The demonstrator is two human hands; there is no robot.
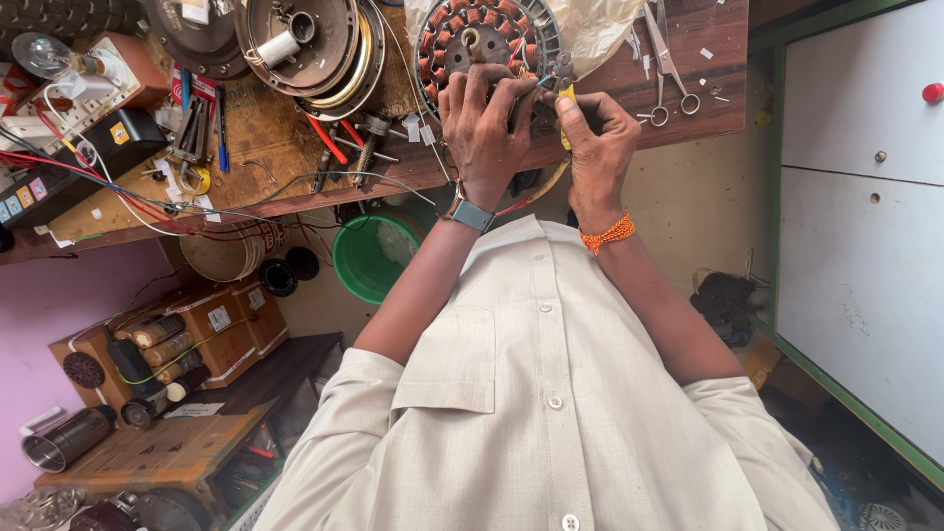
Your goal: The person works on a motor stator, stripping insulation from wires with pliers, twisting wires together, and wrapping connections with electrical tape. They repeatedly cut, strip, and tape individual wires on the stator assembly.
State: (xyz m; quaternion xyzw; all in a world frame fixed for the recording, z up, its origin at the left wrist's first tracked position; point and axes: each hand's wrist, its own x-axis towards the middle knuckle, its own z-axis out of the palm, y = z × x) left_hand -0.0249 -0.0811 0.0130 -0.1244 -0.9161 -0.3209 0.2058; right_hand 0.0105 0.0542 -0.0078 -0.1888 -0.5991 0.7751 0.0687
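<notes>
Copper coils ring the stator (482, 44), which lies at the near edge of the bench (265, 147), partly hidden by both hands. The left hand (484, 128) is clenched over its near rim, fingers curled down onto the windings. The right hand (595, 147) pinches a yellow-handled tool (564, 103) at the rim, just beside the left fingertips. Most slots look already wound; loose wire ends at the near rim seem not yet dressed, though the hands cover that spot. Scissors (669, 69) lie to the right, fan covers (310, 44) to the left, a green bucket (374, 258) below.
</notes>
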